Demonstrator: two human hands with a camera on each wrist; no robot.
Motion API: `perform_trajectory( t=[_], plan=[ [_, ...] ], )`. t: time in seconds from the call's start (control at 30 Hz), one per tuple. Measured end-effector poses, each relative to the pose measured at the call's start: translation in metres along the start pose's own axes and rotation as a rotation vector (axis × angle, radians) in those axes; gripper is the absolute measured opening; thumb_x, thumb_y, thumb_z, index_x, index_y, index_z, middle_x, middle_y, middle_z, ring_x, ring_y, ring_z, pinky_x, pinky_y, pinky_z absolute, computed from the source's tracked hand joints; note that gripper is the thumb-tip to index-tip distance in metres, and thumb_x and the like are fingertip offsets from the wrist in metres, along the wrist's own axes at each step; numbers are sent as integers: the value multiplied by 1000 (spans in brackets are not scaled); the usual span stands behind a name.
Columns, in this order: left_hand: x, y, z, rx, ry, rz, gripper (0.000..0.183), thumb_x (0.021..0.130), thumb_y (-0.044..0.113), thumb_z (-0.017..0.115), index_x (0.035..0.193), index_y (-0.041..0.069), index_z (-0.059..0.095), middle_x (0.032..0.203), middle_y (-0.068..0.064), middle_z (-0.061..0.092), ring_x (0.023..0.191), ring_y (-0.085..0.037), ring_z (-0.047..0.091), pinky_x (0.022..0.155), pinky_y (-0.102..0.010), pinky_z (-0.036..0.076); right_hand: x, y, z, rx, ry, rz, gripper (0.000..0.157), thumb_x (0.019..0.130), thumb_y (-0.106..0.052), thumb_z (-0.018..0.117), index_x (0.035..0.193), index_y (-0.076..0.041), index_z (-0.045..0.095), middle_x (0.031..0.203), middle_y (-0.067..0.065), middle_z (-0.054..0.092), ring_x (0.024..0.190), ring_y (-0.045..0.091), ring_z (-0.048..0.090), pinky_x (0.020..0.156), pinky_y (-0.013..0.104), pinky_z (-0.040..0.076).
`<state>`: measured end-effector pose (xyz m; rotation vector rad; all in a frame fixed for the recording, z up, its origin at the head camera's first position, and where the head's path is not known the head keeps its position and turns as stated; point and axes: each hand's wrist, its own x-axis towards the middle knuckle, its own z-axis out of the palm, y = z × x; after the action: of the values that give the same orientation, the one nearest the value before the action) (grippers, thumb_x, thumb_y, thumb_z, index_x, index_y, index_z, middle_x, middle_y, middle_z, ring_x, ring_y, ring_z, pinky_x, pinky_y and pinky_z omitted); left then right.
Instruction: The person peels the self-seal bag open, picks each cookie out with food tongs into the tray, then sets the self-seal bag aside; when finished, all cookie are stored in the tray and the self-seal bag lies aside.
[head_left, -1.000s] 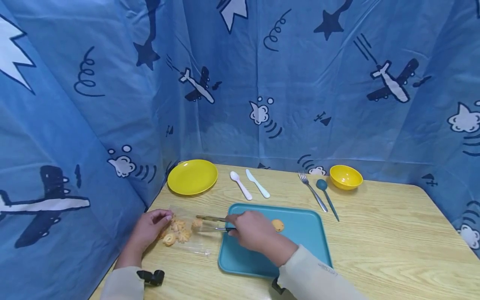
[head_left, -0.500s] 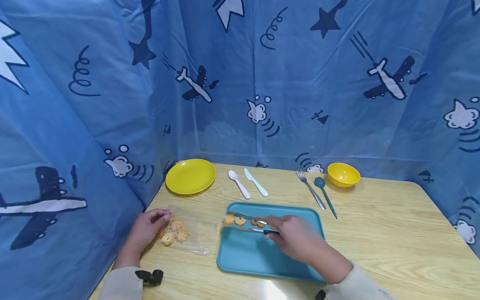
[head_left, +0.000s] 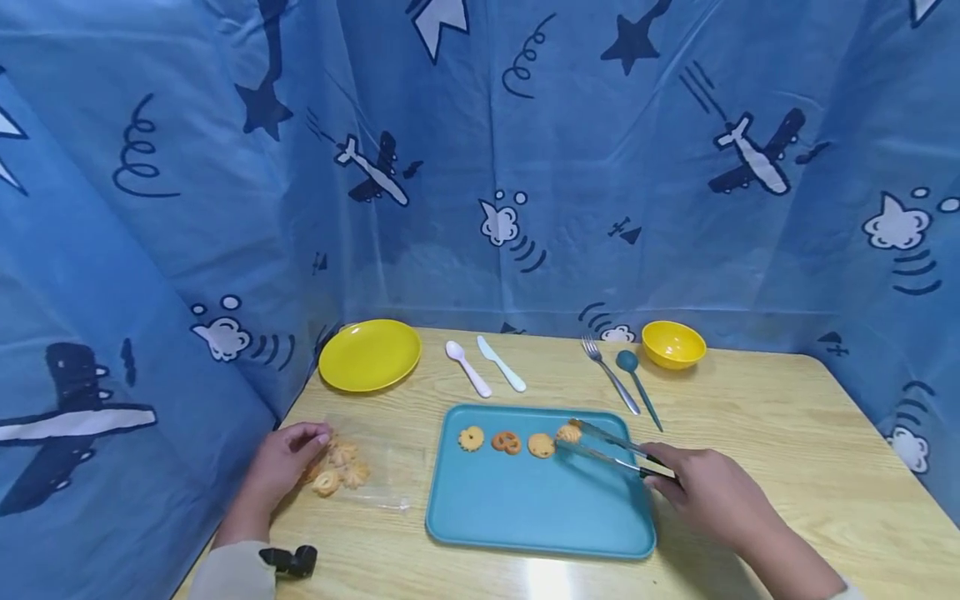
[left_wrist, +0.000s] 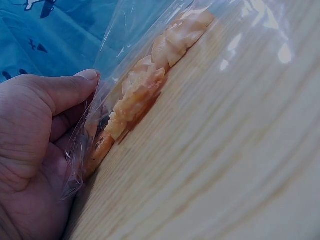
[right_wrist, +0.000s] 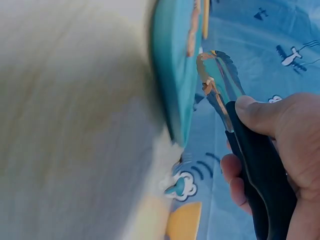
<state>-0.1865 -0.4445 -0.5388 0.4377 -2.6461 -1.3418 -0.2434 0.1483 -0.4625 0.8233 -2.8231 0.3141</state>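
At the left, my left hand (head_left: 281,467) pinches the edge of a clear plastic bag (left_wrist: 165,45) between thumb and fingers. Several cookies (head_left: 341,471) lie inside the bag on the table. My right hand (head_left: 712,496) grips black-handled metal tongs (right_wrist: 255,165), thumb along one handle. Between the tong tips is a ridged cookie (head_left: 568,432), close over the back right part of a teal tray (head_left: 540,521). To its left a row runs along the tray: a round cookie (head_left: 541,446), a pretzel-shaped cookie (head_left: 506,442) and a flower-shaped cookie (head_left: 471,438).
Behind the tray lie a pink spoon (head_left: 468,368), a pale knife (head_left: 501,363), a metal fork (head_left: 611,375) and a dark teal spoon (head_left: 639,388). A yellow plate (head_left: 370,355) stands back left, a yellow bowl (head_left: 673,345) back right. A blue curtain (head_left: 450,250) encloses the table.
My right hand has moved the tongs rightward from the bag's mouth to the tray's back right, carrying the ridged cookie. The row of cookies is now uncovered. My left hand stays at the bag.
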Motion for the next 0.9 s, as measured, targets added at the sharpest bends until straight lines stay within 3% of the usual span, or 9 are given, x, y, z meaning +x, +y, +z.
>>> perform_trajectory(
  t=[0.27, 0.47, 0.57, 0.63, 0.73, 0.8, 0.9],
  plan=[
    [-1, 1, -2, -14, -4, -24, 37, 103, 35, 62, 126, 7, 68, 140, -16, 63, 132, -35, 54, 113, -55, 43, -2, 5, 4, -18, -85, 61, 39, 91, -31, 78, 128, -23, 70, 89, -11, 74, 63, 3, 50, 56, 29, 43],
    [2, 1, -4, -10, -19, -23, 39, 102, 38, 61, 126, 7, 68, 141, -15, 63, 134, -35, 53, 114, -55, 42, 2, -5, 1, 17, -65, 23, 42, 91, -33, 78, 130, -21, 68, 64, -18, 50, 55, 0, 40, 51, 23, 34],
    [3, 1, -5, -5, -17, 3, 40, 102, 39, 61, 125, 7, 69, 140, -16, 63, 135, -36, 53, 114, -55, 41, 14, -24, 2, 58, -46, -46, 42, 91, -32, 78, 130, -21, 69, 66, -18, 54, 56, -1, 40, 52, 21, 36],
    [3, 0, -6, -6, -13, 10, 40, 102, 39, 61, 124, 7, 69, 140, -15, 63, 135, -36, 53, 114, -55, 42, 24, -42, 6, 86, -50, -114, 41, 91, -31, 79, 130, -22, 69, 79, -15, 67, 60, -2, 48, 54, 21, 40],
    [2, -1, -4, -1, -11, 13, 40, 103, 39, 61, 125, 8, 69, 139, -14, 64, 134, -34, 54, 113, -53, 43, 44, -73, 15, 110, -83, -221, 39, 92, -33, 76, 130, -24, 69, 95, -10, 76, 68, -1, 57, 57, 22, 44],
    [1, -1, -3, 0, -9, 10, 38, 103, 38, 61, 125, 8, 69, 139, -13, 65, 134, -33, 55, 113, -51, 43, 59, -93, 22, 123, -112, -280, 39, 94, -34, 74, 132, -25, 69, 114, -7, 76, 69, 1, 59, 56, 24, 45],
    [0, -2, -1, -5, -12, 8, 40, 102, 39, 61, 126, 8, 69, 139, -13, 65, 133, -32, 55, 113, -50, 44, 82, -121, 32, 117, -162, -342, 38, 97, -36, 70, 134, -25, 68, 118, -8, 75, 70, 2, 62, 57, 25, 47]
  ],
)
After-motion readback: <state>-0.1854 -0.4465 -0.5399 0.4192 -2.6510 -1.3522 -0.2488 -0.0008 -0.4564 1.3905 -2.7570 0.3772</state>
